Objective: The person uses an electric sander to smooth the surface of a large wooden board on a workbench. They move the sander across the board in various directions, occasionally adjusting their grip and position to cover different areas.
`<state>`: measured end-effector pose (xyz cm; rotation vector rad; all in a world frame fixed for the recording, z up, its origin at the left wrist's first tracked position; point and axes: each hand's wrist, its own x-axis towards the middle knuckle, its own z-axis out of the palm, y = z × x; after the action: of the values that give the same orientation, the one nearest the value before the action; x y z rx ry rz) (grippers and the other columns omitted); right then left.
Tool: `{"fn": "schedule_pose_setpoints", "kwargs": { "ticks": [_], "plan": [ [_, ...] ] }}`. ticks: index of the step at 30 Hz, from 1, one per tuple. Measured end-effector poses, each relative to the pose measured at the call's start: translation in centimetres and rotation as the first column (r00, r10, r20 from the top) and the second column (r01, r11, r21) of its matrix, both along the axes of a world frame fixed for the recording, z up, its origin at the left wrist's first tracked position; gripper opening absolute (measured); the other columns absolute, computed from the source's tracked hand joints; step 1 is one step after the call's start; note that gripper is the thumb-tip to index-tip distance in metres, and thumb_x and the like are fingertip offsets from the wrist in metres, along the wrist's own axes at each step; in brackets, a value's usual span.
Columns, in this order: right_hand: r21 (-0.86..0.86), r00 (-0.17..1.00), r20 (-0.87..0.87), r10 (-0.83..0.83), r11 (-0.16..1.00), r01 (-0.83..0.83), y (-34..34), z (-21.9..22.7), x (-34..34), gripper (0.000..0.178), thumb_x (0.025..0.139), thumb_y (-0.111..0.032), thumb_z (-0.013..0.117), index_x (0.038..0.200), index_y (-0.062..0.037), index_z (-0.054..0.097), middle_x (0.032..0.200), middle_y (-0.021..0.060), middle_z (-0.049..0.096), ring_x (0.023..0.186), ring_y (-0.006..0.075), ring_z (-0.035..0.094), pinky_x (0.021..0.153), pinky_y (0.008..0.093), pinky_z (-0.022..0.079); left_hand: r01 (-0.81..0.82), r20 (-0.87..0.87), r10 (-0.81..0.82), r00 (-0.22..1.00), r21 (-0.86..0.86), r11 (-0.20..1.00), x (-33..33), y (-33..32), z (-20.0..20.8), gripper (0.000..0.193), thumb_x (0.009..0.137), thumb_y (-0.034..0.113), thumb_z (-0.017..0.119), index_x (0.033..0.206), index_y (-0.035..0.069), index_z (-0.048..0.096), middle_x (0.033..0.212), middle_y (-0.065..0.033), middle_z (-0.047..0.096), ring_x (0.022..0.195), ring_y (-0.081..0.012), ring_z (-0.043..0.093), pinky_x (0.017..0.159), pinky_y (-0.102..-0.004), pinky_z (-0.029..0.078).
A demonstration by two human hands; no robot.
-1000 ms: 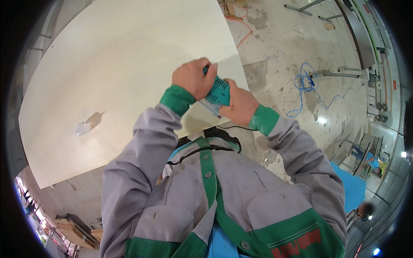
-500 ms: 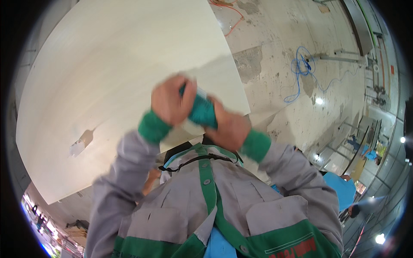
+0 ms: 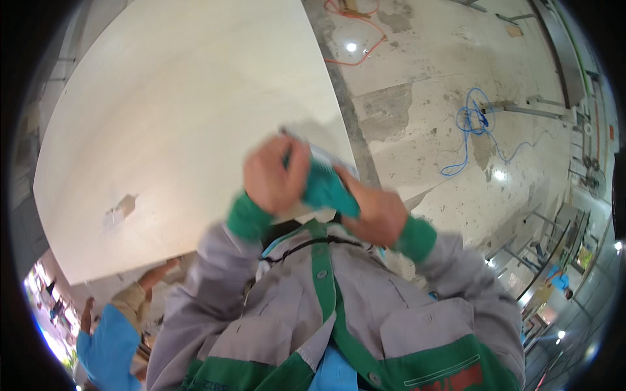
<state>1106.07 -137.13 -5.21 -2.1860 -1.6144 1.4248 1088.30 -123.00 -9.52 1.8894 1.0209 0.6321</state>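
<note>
In front of my chest I hold a teal, roughly block-shaped object (image 3: 324,188) with a pale strip along its upper edge; motion blur hides its exact kind. My left hand (image 3: 274,171) is closed round its left end, with the thumb lying across it. At the other end my right hand (image 3: 377,210) grips the object, fingers mostly hidden behind it. Both hands are above the near right edge of a large cream-coloured tabletop (image 3: 195,85). To the left a small, whitish, see-through piece (image 3: 120,212) lies on that surface, too blurred to name.
A blue hose coil (image 3: 475,122) lies on the worn floor to the right, with an orange hose (image 3: 365,57) farther off. At the lower left a person in a blue shirt (image 3: 111,345) is close to the table. Benches (image 3: 554,228) stand at the far right.
The view has shifted, and both hands with the teal object appear slightly lower and farther right. My grip looks the same. The person in blue at the lower left is now more visible.
</note>
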Motion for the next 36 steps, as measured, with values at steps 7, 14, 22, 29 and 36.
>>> {"fn": "schedule_pose_setpoints", "kwargs": {
  "ticks": [7,14,22,29,36],
  "plan": [
    [0.316,0.966,-0.094,0.24,0.927,-0.199,19.8,-2.6,11.4,0.062,0.077,-0.022,0.066,0.136,-0.0101,0.057,0.096,0.0181,0.075,0.086,0.0335,0.075,0.079,0.0436,0.06,-0.218,-0.118,0.22,0.968,0.026,0.976,8.5,19.3,-2.3,0.053,0.093,0.051,0.064,0.089,-0.002,0.07,0.072,-0.0066,0.062,0.07,-0.0152,0.056,0.069,-0.0327,0.048],
    [0.201,0.875,-0.193,0.445,0.89,-0.409,9.3,-2.2,9.8,0.098,0.074,-0.032,0.076,0.156,-0.001,0.031,0.11,0.0325,0.069,0.1,0.0436,0.071,0.086,0.05,0.057,-0.367,-0.294,0.384,0.875,0.112,0.923,4.9,1.8,0.4,0.046,0.098,0.043,0.059,0.079,0.002,0.063,0.075,-0.0247,0.062,0.07,-0.0426,0.061,0.065,-0.0494,0.047],
    [0.083,0.835,-0.25,0.49,0.87,-0.486,6.7,0.1,9.2,0.093,0.083,-0.023,0.067,0.162,-0.0038,0.023,0.079,0.0273,0.068,0.074,0.0466,0.068,0.069,0.0549,0.053,-0.576,-0.052,0.574,0.817,-0.112,0.809,4.9,-4.2,1.5,0.031,0.099,0.021,0.066,0.08,-0.003,0.064,0.063,-0.0091,0.061,0.058,-0.0131,0.053,0.055,-0.0324,0.044],
    [0.215,0.899,-0.122,0.421,0.895,-0.39,23.2,-1.7,13.9,0.089,0.081,-0.022,0.067,0.158,-0.0025,0.027,0.102,0.0311,0.069,0.091,0.0501,0.068,0.083,0.056,0.054,-0.474,-0.018,0.474,0.881,0.006,0.881,10.2,15.6,0.4,0.035,0.095,0.032,0.067,0.084,-0.001,0.07,0.066,-0.0118,0.064,0.06,-0.0201,0.06,0.059,-0.0344,0.049],
    [0.341,0.912,-0.133,0.388,0.882,-0.325,41.8,-1.5,18.3,0.067,0.078,-0.017,0.066,0.142,-0.0014,0.052,0.111,0.0287,0.069,0.103,0.0435,0.068,0.091,0.0482,0.053,-0.503,-0.079,0.499,0.863,-0.03,0.864,14.5,34.3,-0.2,0.05,0.089,0.051,0.063,0.094,0.003,0.076,0.08,-0.0147,0.073,0.074,-0.0283,0.07,0.073,-0.0397,0.055]
  ]
}}
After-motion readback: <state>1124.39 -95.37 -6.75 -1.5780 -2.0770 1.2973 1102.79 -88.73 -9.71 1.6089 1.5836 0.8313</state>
